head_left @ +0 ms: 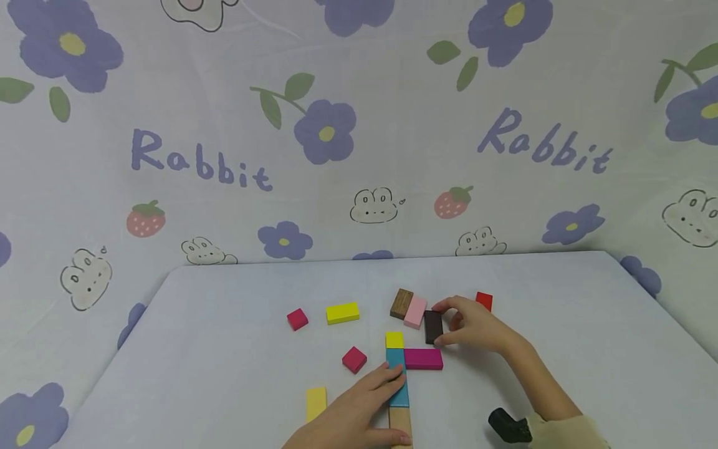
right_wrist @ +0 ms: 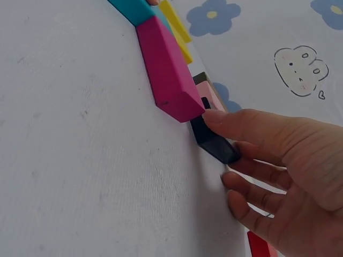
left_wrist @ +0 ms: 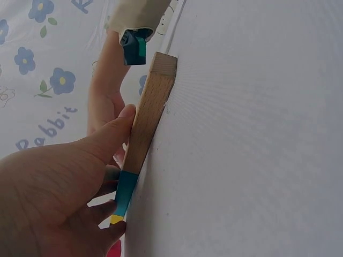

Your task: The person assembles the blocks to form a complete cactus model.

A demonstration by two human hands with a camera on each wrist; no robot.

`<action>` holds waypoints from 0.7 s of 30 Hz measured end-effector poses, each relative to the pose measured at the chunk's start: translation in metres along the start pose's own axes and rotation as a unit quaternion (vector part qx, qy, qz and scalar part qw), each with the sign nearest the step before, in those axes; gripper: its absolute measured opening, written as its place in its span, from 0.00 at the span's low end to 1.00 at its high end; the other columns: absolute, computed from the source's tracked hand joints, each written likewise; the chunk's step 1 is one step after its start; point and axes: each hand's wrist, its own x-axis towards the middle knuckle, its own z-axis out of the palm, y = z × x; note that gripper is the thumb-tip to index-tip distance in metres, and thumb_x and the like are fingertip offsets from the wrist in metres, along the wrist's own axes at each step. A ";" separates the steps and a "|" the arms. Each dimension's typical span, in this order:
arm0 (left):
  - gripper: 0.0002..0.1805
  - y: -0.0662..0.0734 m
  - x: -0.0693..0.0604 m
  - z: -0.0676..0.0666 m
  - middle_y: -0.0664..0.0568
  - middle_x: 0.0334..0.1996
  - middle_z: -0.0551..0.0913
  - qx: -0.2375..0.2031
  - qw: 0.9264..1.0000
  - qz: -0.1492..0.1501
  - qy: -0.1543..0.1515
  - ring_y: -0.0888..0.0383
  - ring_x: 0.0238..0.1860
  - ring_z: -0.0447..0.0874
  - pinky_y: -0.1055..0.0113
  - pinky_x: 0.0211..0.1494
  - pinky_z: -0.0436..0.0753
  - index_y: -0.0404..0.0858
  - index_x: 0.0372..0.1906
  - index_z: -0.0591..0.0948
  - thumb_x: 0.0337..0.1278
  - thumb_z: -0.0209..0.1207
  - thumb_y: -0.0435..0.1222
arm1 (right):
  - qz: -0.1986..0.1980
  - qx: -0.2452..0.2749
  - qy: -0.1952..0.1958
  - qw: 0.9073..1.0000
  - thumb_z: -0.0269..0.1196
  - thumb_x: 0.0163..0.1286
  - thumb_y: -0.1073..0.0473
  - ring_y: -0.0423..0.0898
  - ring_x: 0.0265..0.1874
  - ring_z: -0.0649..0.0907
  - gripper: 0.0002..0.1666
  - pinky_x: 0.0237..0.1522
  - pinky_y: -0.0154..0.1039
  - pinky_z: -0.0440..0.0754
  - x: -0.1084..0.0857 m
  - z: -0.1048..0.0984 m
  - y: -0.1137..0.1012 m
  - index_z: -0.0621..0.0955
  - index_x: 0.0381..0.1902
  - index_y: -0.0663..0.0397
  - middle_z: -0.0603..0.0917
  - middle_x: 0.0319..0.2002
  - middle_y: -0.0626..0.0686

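Right sleeve [head_left: 566, 433]: you wear it pale cream, plain cloth, its edge slightly loose in the left wrist view.
Black piece [head_left: 507, 425]: at the edge of your right sleeve, stubby and bent, blunt-ended; the left wrist view shows a green strip [left_wrist: 141, 47] along it.
Right forearm [head_left: 530, 365]: bare beyond your right sleeve.
Right hand [head_left: 471, 324]: bare.
Left hand [head_left: 356, 408]: yours is bare too.
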 end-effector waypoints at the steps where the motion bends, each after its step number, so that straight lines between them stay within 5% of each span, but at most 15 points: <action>1: 0.46 0.000 0.000 0.000 0.58 0.82 0.63 0.001 1.000 0.001 0.000 0.56 0.81 0.60 0.60 0.72 0.79 0.48 0.83 0.65 0.66 0.66 0.60 | 0.001 0.005 0.001 1.000 0.80 0.59 0.60 0.48 0.41 0.81 0.37 0.43 0.42 0.89 -0.001 0.000 0.001 0.79 0.64 0.67 0.83 0.56 0.65; 8: 0.46 0.000 -0.002 0.000 0.58 0.82 0.63 0.002 1.000 0.007 0.007 0.56 0.81 0.61 0.61 0.72 0.79 0.47 0.82 0.65 0.65 0.66 0.60 | 0.015 0.031 0.022 0.999 0.74 0.68 0.57 0.48 0.41 0.80 0.30 0.42 0.38 0.84 -0.005 0.002 0.009 0.79 0.63 0.67 0.82 0.56 0.65; 21: 0.48 -0.005 -0.003 0.003 0.58 0.82 0.62 0.009 1.000 0.016 0.005 0.57 0.80 0.61 0.62 0.73 0.77 0.47 0.83 0.64 0.65 0.66 0.60 | 0.004 0.060 0.011 0.998 0.76 0.65 0.61 0.47 0.36 0.79 0.29 0.38 0.32 0.82 -0.010 0.004 0.009 0.80 0.60 0.67 0.80 0.43 0.57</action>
